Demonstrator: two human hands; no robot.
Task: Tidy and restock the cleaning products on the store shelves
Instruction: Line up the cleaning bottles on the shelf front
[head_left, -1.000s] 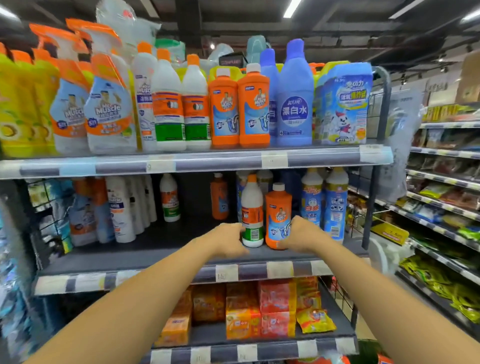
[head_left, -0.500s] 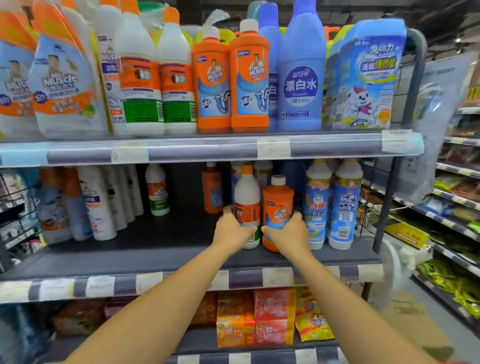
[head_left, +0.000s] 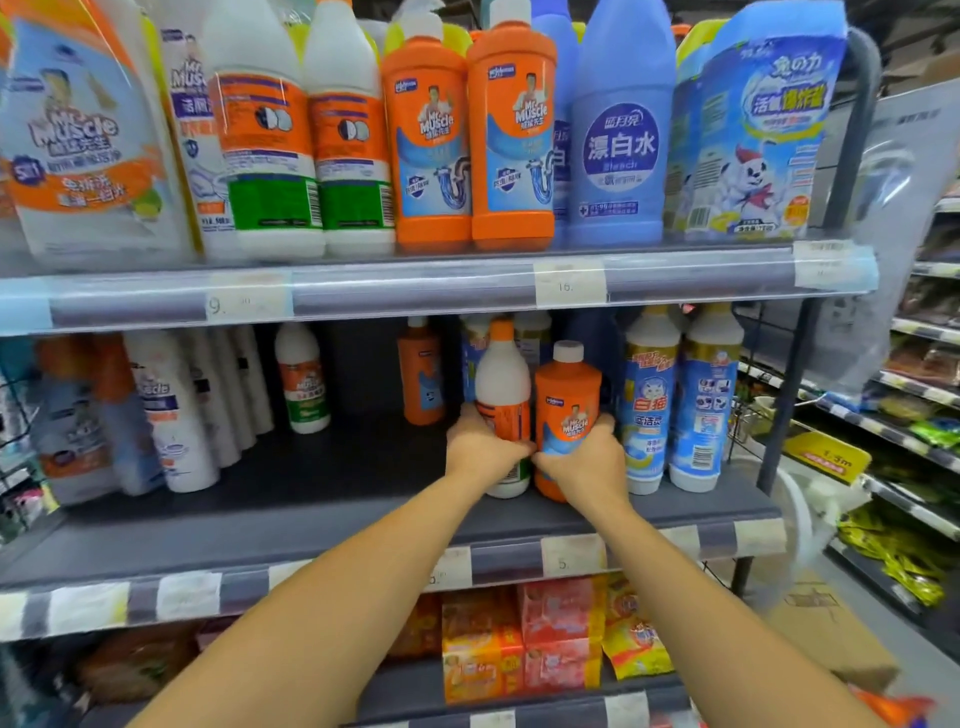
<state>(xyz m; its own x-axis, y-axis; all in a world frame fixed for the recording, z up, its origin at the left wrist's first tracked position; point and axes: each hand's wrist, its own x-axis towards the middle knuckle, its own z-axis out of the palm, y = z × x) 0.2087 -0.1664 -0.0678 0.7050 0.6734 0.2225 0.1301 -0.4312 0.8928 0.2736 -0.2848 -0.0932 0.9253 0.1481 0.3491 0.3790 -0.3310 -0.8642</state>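
Observation:
On the middle shelf (head_left: 322, 519) stand two bottles side by side. My left hand (head_left: 480, 447) grips the lower body of a white bottle with an orange cap (head_left: 503, 379). My right hand (head_left: 584, 462) grips the orange drain-cleaner bottle with a white cap (head_left: 568, 400) just to its right. Both bottles are upright and close to the shelf's front. My thumbs nearly touch between them.
Two blue-and-white bottles (head_left: 680, 400) stand right of my right hand. Another orange bottle (head_left: 421, 374) and a white one (head_left: 301, 379) sit farther back. The top shelf (head_left: 415, 291) is packed with cleaners. Soap packs (head_left: 524, 644) fill the shelf below.
My head moved closer to the shelves. Both hands slid from the bottle bases up round the bottle bodies, and the two bottles stand deeper on the shelf.

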